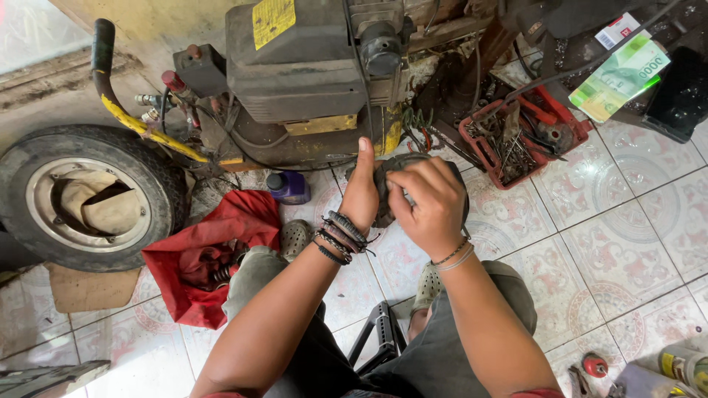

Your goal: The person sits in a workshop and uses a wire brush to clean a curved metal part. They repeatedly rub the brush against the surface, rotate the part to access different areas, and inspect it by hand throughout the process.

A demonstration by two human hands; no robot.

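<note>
Glossy patterned floor tiles (627,250), pink-and-white, daylight reflecting. Worn tyre (88,195) lying at left on cardboard (88,289). Red tool tray (516,140) at upper right. Yellowish wall (169,18) behind.

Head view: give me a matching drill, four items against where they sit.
Things:
1. tyre
2. red tray of tools
3. purple bottle
4. dark round part

Places:
A. upper right, on the tiles
B. held in both hands
C. far left, lying flat
D. just above the red cloth bag

Pairs: 1-C, 2-A, 3-D, 4-B
</note>
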